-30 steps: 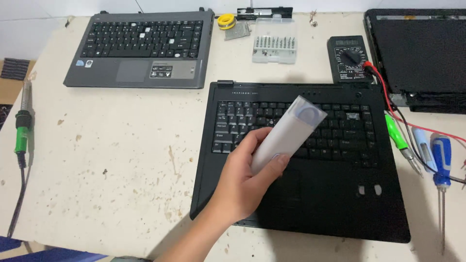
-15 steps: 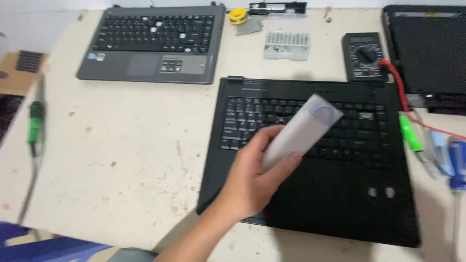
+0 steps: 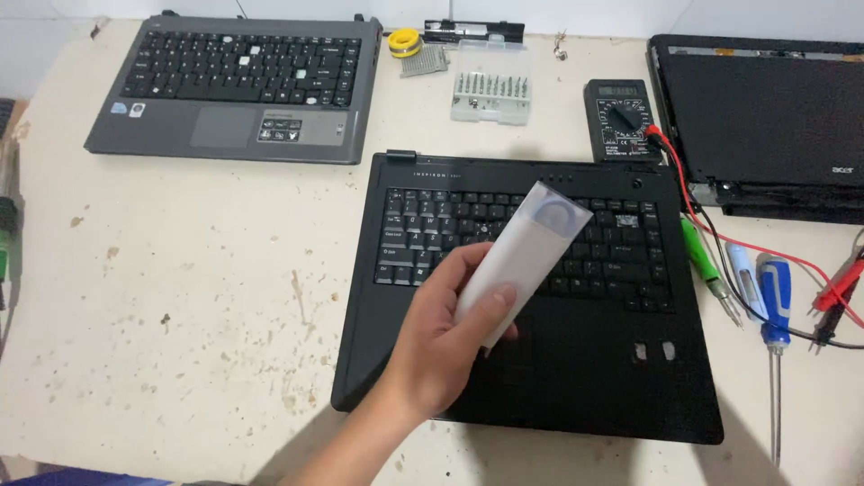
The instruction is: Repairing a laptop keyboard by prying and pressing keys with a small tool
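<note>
White tube (image 3: 525, 256) gripped in left hand (image 3: 445, 342) | over black laptop (image 3: 531, 297) keyboard | right hand unseen | step: tube held ready above the keys | next calls for a steady aim.

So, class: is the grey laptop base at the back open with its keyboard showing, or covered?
Open: the grey laptop base lies flat, keyboard and touchpad uncovered; no screen is visible on it.

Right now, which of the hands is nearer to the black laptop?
Left. The left hand is over the black laptop, holding a white packet above its keys; the right hand is not in view.
</note>
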